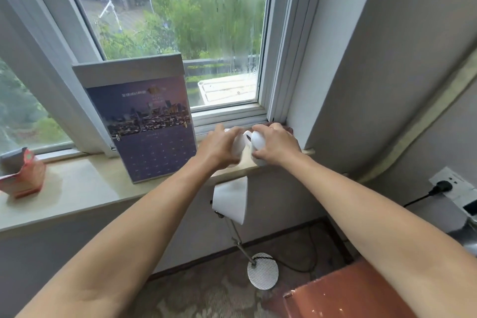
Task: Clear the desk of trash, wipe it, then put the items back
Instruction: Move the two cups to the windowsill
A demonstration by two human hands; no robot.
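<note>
Left hand [219,148]: fingers curled over a white cup [238,148] on the windowsill [85,188].
Right hand [275,143]: grips a second white cup [258,146], touching the first.
Edges: both cups sit near the sill's front edge; desk calendar [152,126] just left of the left hand.

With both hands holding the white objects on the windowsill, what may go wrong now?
1. The two white objects sit near the front edge of the windowsill; if the left hand or the right hand slips, one may fall onto the lamp below.
2. The left forearm passes close to the standing calendar and might tip it.
</note>
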